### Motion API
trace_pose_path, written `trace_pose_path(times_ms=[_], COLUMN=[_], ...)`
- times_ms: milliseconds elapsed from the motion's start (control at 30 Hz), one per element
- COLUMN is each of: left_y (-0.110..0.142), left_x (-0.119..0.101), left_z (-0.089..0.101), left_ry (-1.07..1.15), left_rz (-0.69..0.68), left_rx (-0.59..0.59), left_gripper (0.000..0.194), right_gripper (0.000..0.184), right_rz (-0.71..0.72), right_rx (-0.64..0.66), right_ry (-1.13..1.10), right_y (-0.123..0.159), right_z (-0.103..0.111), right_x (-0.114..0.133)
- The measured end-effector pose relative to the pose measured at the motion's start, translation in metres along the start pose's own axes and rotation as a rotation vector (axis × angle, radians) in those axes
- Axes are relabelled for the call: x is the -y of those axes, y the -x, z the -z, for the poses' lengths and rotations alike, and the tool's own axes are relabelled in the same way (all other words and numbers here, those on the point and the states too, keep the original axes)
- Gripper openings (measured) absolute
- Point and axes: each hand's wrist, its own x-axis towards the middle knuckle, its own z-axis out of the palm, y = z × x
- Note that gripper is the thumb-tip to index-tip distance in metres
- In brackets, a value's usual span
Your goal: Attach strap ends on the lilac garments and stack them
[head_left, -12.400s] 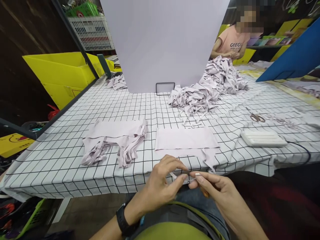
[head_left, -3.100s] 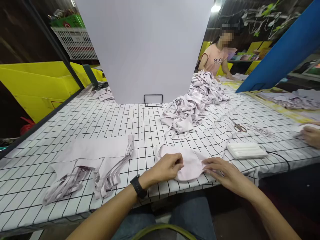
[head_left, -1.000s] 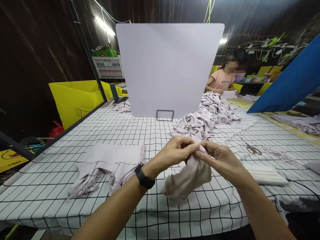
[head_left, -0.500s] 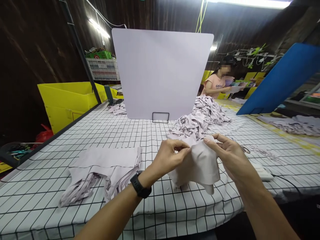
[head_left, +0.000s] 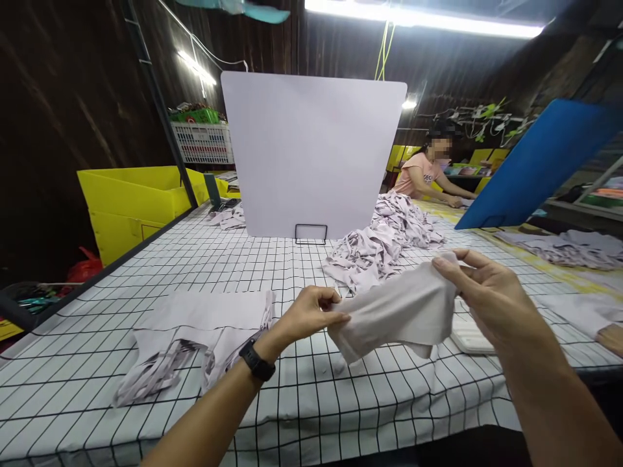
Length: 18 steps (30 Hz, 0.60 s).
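Observation:
A pale lilac fabric piece (head_left: 396, 313) is stretched in the air above the gridded table (head_left: 292, 395). My left hand (head_left: 309, 313), with a black watch on the wrist, pinches its left end. My right hand (head_left: 487, 295) pinches its upper right corner, higher and further right. Both hands are closed on the cloth. A flat stack of the same fabric pieces (head_left: 195, 337) lies to the left of my left arm. A loose heap of fabric pieces (head_left: 384, 243) lies behind the held cloth.
A white upright board (head_left: 311, 152) stands on a wire stand at mid table. A white flat device (head_left: 470, 337) lies under my right hand. A yellow bin (head_left: 131, 201) is at the left, a blue board (head_left: 530, 165) at the right. Another person (head_left: 428, 172) works at the far end.
My hands have moved apart, pulling the bunched fabric out into a wide band; my right hand went up and to the right, my left hand lowered a little.

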Motion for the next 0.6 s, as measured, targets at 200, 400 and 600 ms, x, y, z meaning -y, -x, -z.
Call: trace_pose_path(times_ms=[200, 400, 600], left_y=[-0.005, -0.007, 0.008], left_x=[-0.04, -0.088, -0.126], left_z=[0.042, 0.073, 0.094], left_ry=[-0.155, -0.38, -0.557], left_rz=[-0.182, -0.29, -0.348], left_rx=[0.065, 0.03, -0.008], left_gripper=[0.029, 0.022, 0.017], right_gripper=[0.062, 0.03, 0.044], right_rz=[0.041, 0.111, 0.091], right_rx=[0.259, 0.506, 0.456], right_ry=[0.304, 0.529, 0.499], right_y=[-0.002, 0.005, 0.02], right_z=[0.043, 0.063, 0.073], right_x=[0.01, 0.018, 0.032])
